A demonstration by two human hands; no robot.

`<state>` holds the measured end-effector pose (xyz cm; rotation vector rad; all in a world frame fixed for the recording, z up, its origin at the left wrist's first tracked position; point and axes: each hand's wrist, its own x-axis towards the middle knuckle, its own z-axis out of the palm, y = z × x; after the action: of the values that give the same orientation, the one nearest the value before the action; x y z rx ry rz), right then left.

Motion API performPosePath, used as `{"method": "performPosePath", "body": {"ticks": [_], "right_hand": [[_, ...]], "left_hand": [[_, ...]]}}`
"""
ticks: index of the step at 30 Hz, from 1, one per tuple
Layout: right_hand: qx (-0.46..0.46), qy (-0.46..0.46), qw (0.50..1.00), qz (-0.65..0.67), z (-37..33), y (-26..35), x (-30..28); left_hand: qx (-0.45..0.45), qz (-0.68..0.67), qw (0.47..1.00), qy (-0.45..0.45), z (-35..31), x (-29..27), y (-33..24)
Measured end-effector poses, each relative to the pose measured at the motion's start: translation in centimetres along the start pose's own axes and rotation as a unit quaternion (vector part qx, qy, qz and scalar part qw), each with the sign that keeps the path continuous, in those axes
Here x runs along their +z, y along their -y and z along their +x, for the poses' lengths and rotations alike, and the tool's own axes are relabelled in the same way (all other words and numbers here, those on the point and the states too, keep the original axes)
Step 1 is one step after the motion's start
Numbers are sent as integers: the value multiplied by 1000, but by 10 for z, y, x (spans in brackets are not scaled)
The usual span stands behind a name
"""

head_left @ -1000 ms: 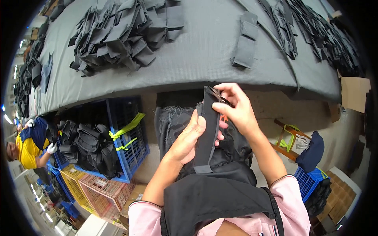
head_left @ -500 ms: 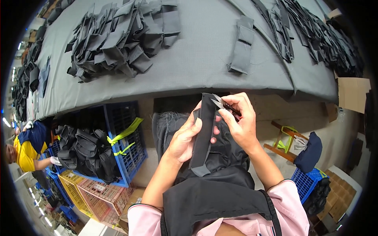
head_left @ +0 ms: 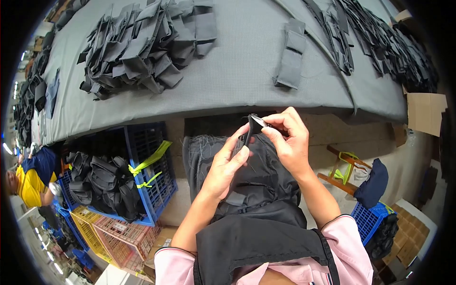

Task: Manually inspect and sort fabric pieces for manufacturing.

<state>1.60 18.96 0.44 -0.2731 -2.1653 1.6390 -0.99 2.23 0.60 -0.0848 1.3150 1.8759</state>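
Over my lap, just off the table's near edge, my left hand pinches a black fabric strip. The strip is now turned nearly edge-on, so little of its face shows. My right hand is closed round a small pair of thread snips. Their metal blades lie at the strip's far end; whether they are apart or together I cannot tell. Dark cloth with loose threads covers my lap beneath both hands.
The grey-covered table bears a heap of grey fabric pieces, a single flat strip and more strips at the right. A blue crate of black bags stands left, a wooden stool right. Another person works far left.
The strip has turned from face-on to edge-on, its lower end no longer hanging toward me. The snips have moved slightly left onto its end. The other person's hand has shifted.
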Motion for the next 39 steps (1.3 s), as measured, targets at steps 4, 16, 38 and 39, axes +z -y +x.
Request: {"method": "performPosePath", "body": {"ticks": [4, 16, 38, 39], "right_hand": [[-60, -19, 990, -125, -2, 14, -9], [-148, -11, 931, -335, 2, 19, -16], [396, 69, 849, 343, 19, -16, -18], [384, 77, 856, 338, 13, -22, -18]], "left_hand": [[182, 298, 929, -120, 0, -1, 1], [250, 429, 851, -168, 1, 27, 2], [3, -11, 993, 118, 16, 15, 9], [0, -11, 993, 117, 15, 14, 10]]}}
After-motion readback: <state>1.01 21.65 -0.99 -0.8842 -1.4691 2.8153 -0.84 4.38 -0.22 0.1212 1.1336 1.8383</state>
